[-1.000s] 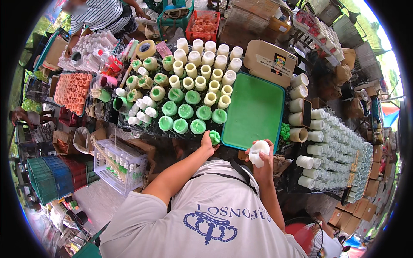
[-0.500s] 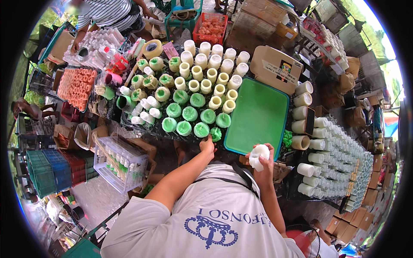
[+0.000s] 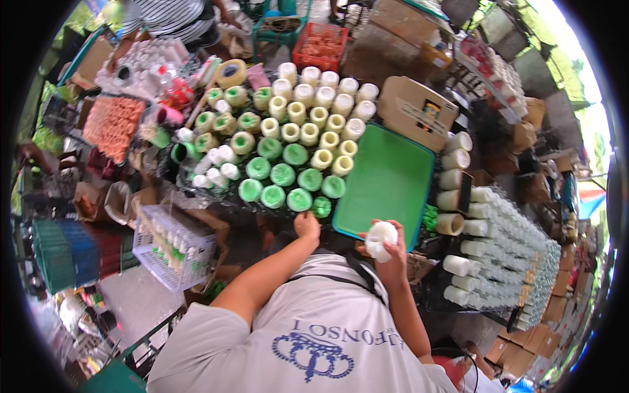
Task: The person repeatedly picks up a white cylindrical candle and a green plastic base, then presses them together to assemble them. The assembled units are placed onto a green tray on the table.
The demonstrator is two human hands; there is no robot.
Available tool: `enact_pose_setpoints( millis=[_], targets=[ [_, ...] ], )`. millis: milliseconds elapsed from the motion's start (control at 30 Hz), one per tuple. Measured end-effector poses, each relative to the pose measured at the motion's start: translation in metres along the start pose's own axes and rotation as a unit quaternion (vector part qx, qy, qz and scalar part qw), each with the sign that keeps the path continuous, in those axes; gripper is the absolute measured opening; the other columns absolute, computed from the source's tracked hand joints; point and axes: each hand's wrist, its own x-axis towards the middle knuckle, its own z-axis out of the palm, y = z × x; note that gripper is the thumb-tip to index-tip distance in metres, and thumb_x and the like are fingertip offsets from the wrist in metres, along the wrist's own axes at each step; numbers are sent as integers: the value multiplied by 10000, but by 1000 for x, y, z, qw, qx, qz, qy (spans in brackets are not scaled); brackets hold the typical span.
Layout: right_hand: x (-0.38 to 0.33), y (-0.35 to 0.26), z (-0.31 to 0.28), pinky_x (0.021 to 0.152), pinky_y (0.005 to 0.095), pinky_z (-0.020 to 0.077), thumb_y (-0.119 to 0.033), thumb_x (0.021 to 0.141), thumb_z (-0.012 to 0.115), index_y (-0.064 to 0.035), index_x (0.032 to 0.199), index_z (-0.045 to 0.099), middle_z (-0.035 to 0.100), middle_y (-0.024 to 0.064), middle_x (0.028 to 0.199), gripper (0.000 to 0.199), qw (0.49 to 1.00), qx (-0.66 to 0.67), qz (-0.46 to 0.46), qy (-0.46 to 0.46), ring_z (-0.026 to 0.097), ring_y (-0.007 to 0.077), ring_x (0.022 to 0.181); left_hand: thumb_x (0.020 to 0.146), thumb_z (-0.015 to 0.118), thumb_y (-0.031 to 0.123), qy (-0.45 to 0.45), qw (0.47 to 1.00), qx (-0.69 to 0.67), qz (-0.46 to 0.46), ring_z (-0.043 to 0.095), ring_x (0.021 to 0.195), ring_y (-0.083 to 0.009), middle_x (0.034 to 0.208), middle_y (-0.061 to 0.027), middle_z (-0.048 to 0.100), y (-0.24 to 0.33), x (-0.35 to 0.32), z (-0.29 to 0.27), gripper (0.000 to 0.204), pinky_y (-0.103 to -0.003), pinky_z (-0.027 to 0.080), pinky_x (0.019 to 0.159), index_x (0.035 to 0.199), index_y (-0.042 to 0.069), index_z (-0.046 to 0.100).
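Observation:
In my right hand (image 3: 395, 252) is a white, lobed piece that looks like wax (image 3: 380, 241). My fingers wrap round its side, over the near edge of a green-surfaced tray (image 3: 386, 177) with a blue rim. My left hand (image 3: 307, 226) is closed at the front edge of the table, its fingertips partly hidden and blurred. Just beyond it are a round green-topped candle (image 3: 299, 199) and a crumpled green lump (image 3: 321, 207). Several green-topped candles (image 3: 283, 174) stand in rows behind, with cream hollow cylinders (image 3: 308, 134) farther back.
A tan box lid (image 3: 409, 124) lies behind the tray. White cylinders (image 3: 455, 160) and many glass-like cups (image 3: 511, 249) cover the right-hand table. At left stand a white plastic crate (image 3: 173, 252) and a tray of orange pieces (image 3: 114, 128). Another person in stripes (image 3: 173, 19) is at far left.
My left hand has drawn back slightly from the green lump, toward me and left. The right hand still holds the white piece. The whole view has shifted a little and blurred.

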Motion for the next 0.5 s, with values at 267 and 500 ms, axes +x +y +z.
enact_pose_setpoints(
  millis=[267, 500],
  targets=[
    [35, -12, 15, 1149, 591, 505, -335, 863, 702, -10, 1511, 466, 605, 204, 1397, 762, 990, 99, 88, -45, 630, 377, 1314, 1088, 569, 371, -117, 940, -165, -273, 569, 1301, -306, 1531, -122, 519, 90, -64, -40, 489, -555, 453, 1109, 1483, 87, 527],
    [74, 31, 44, 1067, 406, 513, -285, 980, 528, -4, 1425, 611, 680, 168, 1306, 533, 978, -123, 81, -151, 671, 299, 1211, 1183, 382, 447, -461, 860, -218, -14, 618, 1308, -212, 1440, -81, 625, 174, -135, -90, 522, -383, 482, 1136, 1532, 76, 498]
  ],
)
